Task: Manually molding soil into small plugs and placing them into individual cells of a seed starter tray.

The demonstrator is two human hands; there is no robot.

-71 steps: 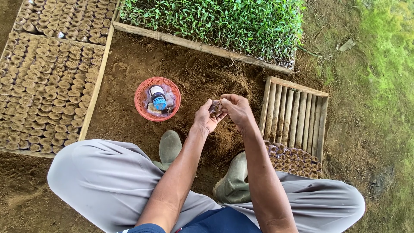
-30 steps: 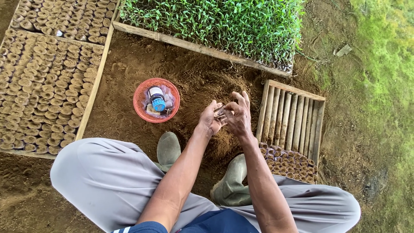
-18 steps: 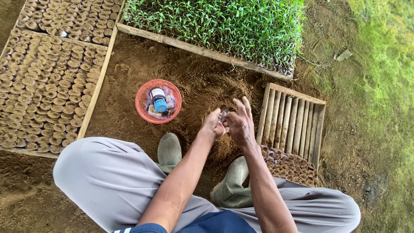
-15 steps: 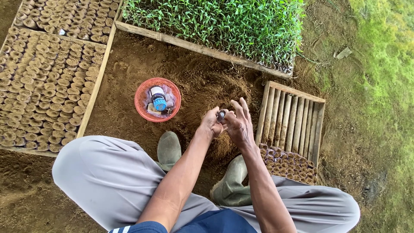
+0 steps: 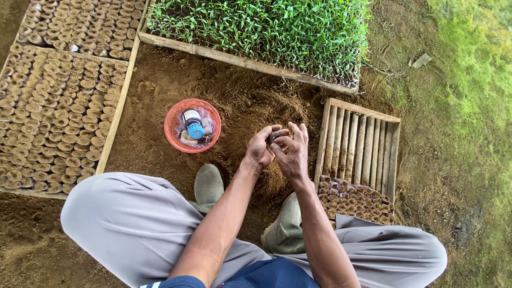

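My left hand and my right hand meet above a mound of loose brown soil. Between their fingers sits a small soil-filled seedling pot. The left hand cups it from the left, and the right hand's fingers press on it from the right and above. I am squatting in grey trousers and green rubber boots. To the right lies a slatted wooden tray, its near end filled with several small soil pots.
A red mesh basket with a blue-capped bottle and small packets sits on the soil at left. Wooden-framed beds of filled pots lie far left. A tray of green seedlings lies beyond. Grass borders the right.
Both hands have stayed together over the soil mound, working the small pot. The fingers have shifted slightly around it. The view moved a little.
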